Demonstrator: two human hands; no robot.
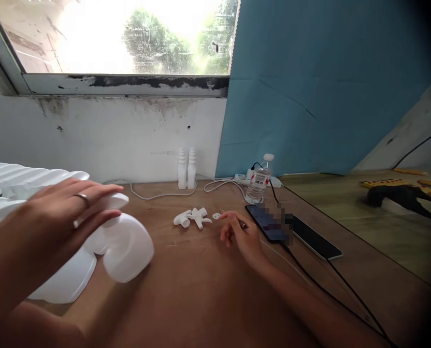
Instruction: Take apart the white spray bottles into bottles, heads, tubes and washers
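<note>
My left hand (74, 212) is at the left, its fingers pressed together around a thin white plastic piece (117, 200) above a curved white plastic part (130, 249). My right hand (242, 237) hovers over the wooden table, fingers bent, its index fingertip beside a small white ring (216, 216). A small dark object shows between its fingers, too small to name. Just left of the ring lie small white plastic fittings (200, 218), one of them a short bent tube (182, 219).
Large white ribbed plastic parts (30, 176) fill the left side. Two white ribbed pieces (182, 169) stand against the wall. A water bottle (259, 181), a phone (266, 223), a second dark device (313, 237) and cables lie right of centre.
</note>
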